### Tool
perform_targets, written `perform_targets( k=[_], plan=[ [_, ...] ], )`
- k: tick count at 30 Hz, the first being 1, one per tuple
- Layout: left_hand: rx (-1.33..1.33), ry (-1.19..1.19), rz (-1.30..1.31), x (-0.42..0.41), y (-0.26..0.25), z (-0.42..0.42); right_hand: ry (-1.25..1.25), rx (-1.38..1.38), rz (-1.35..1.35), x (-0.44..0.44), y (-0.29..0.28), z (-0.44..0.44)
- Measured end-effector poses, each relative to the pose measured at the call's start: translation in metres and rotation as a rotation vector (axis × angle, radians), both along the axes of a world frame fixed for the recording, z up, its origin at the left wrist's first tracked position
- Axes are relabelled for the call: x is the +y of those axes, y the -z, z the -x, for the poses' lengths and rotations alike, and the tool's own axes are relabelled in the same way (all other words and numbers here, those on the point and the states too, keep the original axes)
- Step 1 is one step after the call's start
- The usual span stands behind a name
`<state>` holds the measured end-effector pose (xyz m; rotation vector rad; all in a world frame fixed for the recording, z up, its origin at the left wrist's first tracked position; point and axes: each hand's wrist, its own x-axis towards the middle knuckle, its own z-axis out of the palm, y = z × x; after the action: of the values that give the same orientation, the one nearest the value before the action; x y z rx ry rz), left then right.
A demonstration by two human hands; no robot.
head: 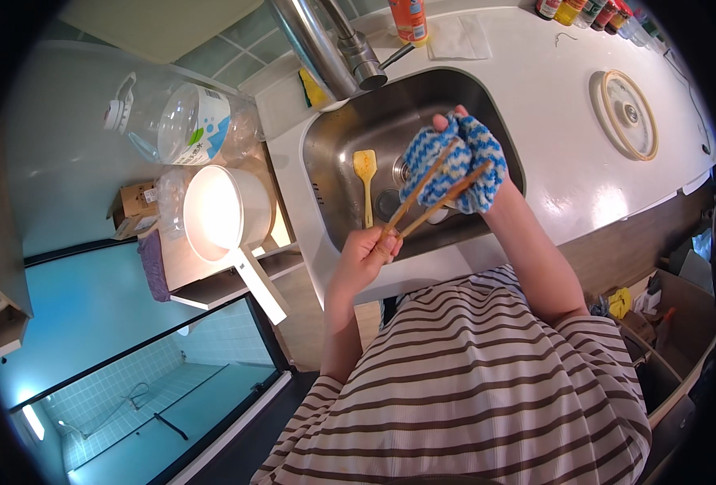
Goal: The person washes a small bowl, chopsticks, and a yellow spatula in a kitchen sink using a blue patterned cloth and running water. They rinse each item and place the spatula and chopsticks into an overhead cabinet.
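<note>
My left hand [367,254] grips the lower ends of two wooden chopsticks [417,189], which slant up and apart over the sink. A blue-and-white striped plush cloth [484,148] covers most of my right hand [440,122]; its fingertips show at the cloth's far edge. The chopsticks' upper ends lie in front of the cloth. Below both hands is the stainless steel sink [349,130]. A yellow spatula [365,167] with orange residue rests in it, left of the drain [400,171]. Round items on the sink's bottom are partly hidden by the cloth and chopsticks.
A steel faucet [327,51] reaches over the sink's back left, near a yellow sponge [312,90]. Left stand a white saucepan [255,197] and a large plastic water bottle [179,124]. An orange bottle [409,21], paper tissue [460,37] and glass lid [629,114] occupy the counter.
</note>
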<state>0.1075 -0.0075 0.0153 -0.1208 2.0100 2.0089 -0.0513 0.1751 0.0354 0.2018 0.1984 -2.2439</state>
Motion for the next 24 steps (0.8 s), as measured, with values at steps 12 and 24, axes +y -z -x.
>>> perform_targets(
  k=[12, 24],
  plan=[
    [-0.15, 0.112, -0.161, -0.005, -0.009, -0.002, -0.16, 0.563, -0.484, 0.015, -0.026, 0.009],
    [-0.221, 0.136, -0.269, -0.004, -0.015, -0.003, -0.163, 0.322, -0.062, 0.009, -0.023, 0.002]
  ],
)
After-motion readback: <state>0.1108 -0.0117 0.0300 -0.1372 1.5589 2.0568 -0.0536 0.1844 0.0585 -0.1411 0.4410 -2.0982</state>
